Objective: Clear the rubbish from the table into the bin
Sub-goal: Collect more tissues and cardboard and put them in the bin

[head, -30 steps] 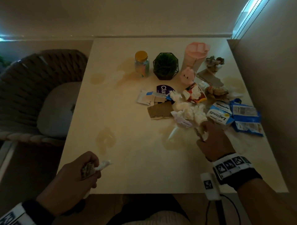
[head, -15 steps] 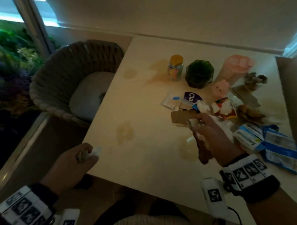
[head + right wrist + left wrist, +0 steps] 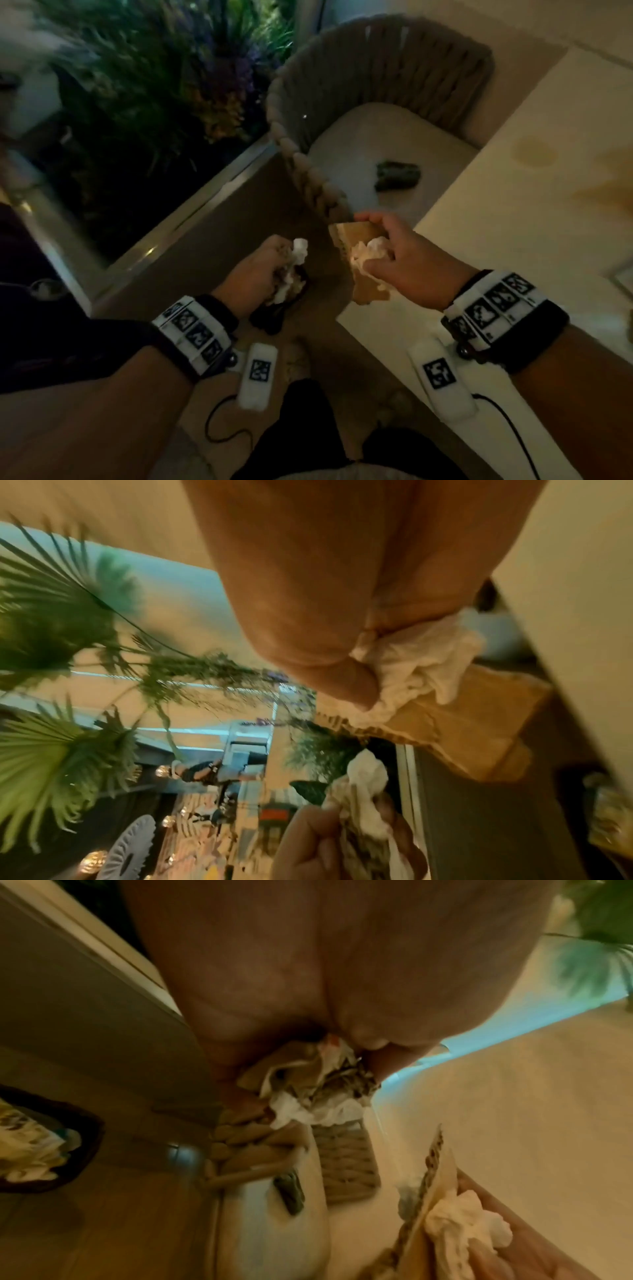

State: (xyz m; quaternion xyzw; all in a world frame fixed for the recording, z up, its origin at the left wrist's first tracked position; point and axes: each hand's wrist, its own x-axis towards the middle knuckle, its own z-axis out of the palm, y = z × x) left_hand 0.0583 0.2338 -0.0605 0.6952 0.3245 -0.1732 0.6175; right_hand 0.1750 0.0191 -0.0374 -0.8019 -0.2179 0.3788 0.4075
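My left hand (image 3: 270, 270) grips a crumpled wad of paper and tissue (image 3: 298, 249) just above a small dark bin (image 3: 274, 317) on the floor, which the hand mostly hides. In the left wrist view the bin (image 3: 85, 1139) sits at the left and holds pale rubbish. My right hand (image 3: 376, 250) holds a torn piece of brown cardboard (image 3: 352, 236) with white tissue (image 3: 371, 248) pressed against it, at the table's left edge (image 3: 424, 233). The right wrist view shows the tissue (image 3: 424, 664) on the cardboard (image 3: 479, 723), with the left hand's wad (image 3: 365, 783) below.
A woven grey chair (image 3: 376, 75) with a pale cushion stands beside the table, and a small dark object (image 3: 397, 175) lies on the cushion. Plants (image 3: 154, 85) fill the glass at the left. Cables trail on the floor by my legs.
The view has swung left from the table to the floor. My right hand took cardboard and tissue from the pile and carried them to the table edge. My left hand lowered towards the bin.
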